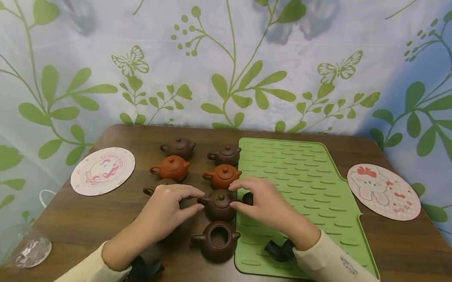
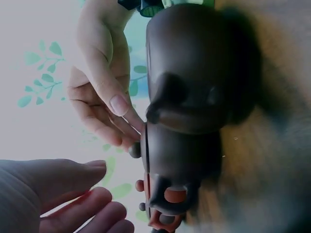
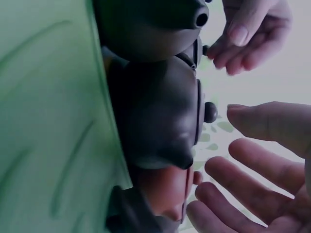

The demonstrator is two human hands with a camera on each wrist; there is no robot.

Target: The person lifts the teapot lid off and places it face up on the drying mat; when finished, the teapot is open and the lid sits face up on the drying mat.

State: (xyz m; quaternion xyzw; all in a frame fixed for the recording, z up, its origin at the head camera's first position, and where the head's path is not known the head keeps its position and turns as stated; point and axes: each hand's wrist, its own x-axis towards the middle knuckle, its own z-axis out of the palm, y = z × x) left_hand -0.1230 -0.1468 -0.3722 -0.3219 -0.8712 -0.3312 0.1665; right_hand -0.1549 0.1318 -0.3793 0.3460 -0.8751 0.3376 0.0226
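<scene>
A dark brown lidded teapot point(image 1: 220, 205) stands between my two hands in the head view. My left hand point(image 1: 169, 204) is beside its handle, thumb and fingers apart; the left wrist view shows a gap to the pot. On the spout side is my right hand point(image 1: 265, 203), also spread and off the pot in the right wrist view. In front stands a dark teapot without a lid point(image 1: 219, 244), its round mouth showing. A small dark object point(image 1: 247, 198) lies on the mat by my right fingers, partly hidden. Behind the lidded pot is an orange-brown teapot point(image 1: 224, 176).
More teapots stand in a second column, including an orange one point(image 1: 173, 168) and a dark one point(image 1: 180, 147); my left arm hides part of it. A green ridged mat point(image 1: 305, 184) lies right. Round printed pads point(image 1: 103, 171) flank the table; clear plastic point(image 1: 29, 249) sits front left.
</scene>
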